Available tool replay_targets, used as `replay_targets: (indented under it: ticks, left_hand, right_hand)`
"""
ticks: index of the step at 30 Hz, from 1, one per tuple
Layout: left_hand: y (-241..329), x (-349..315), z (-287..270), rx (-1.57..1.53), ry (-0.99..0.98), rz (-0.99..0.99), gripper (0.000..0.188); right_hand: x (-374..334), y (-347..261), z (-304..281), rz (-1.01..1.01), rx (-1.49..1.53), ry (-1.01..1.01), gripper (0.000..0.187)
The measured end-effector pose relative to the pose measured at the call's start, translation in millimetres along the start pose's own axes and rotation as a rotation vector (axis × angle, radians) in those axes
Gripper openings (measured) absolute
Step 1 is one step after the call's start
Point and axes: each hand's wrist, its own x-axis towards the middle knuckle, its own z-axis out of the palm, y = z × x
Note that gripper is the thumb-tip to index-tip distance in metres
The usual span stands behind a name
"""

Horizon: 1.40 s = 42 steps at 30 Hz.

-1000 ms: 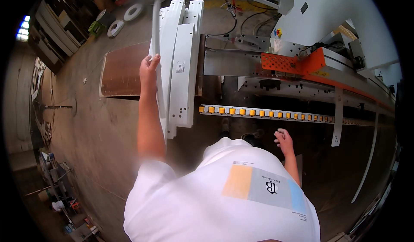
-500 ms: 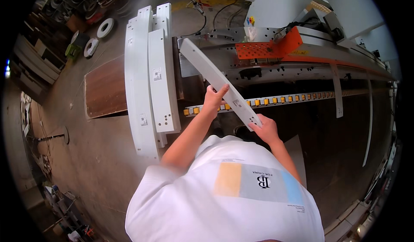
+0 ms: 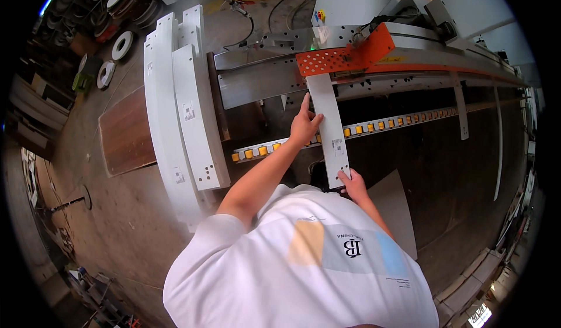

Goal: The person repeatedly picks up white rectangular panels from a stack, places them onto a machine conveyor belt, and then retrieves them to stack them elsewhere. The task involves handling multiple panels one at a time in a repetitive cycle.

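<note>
A narrow white board (image 3: 325, 109) with drilled holes and a label near its close end lies across the machine's edge in front of me. Its far end reaches under the orange perforated guard (image 3: 327, 62). My left hand (image 3: 304, 126) grips the board's left edge about halfway along, thumb on top and index finger stretched along the side. At the near right corner my right hand (image 3: 354, 186) is closed on the board, its thumb on the top face and its other fingers mostly hidden underneath. Below the board runs a rail with yellow rollers (image 3: 374, 127).
A stack of long white boards (image 3: 196, 117) stands at my left, beside a brown wooden panel (image 3: 125, 130). The machine's metal bed (image 3: 257, 82) extends to the right. Edge-banding rolls (image 3: 122, 45) lie at the far left. A pale sheet (image 3: 392, 208) is by my right arm.
The board has swung from a slant to nearly straight ahead and moved forward, its far end now under the orange guard. Both hands moved with it. My view has shifted slightly right.
</note>
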Motion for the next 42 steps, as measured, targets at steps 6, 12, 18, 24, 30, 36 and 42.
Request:
replay_targets:
  ticks: [6, 12, 18, 24, 30, 36, 42]
  left_hand:
    - [1.3, 14.6, 21.0, -0.339, -0.075, -0.112, 0.085]
    - [18.2, 28.8, 57.1, -0.423, -0.128, -0.151, 0.085]
    - [44.2, 48.3, 109.4, -0.435, -0.133, -0.151, 0.083]
    - [57.1, 67.8, 155.9, -0.42, -0.133, -0.145, 0.078]
    - [77.3, 63.5, 135.5, 0.129, -0.141, 0.228, 0.041]
    - [88.9, -29.2, 3.1, 0.039, 0.108, 0.34, 0.039]
    - [67.1, -124.4, -136.5, 0.598, 0.596, 0.531, 0.043]
  right_hand:
    - [6.5, -0.4, -16.6, 0.02, 0.039, 0.021, 0.036]
    - [14.1, 0.3, -56.5, 0.017, 0.069, 0.052, 0.035]
    - [25.2, 2.8, -114.5, 0.02, 0.072, 0.085, 0.033]
    - [36.2, -0.2, -166.8, 0.045, 0.035, 0.123, 0.033]
    - [45.8, -4.2, -217.4, 0.039, -0.126, 0.248, 0.04]
    - [59.0, -13.5, -212.2, -0.527, -0.292, 0.817, 0.04]
    - [58.7, -75.9, -114.4, -0.421, -0.029, 0.223, 0.023]
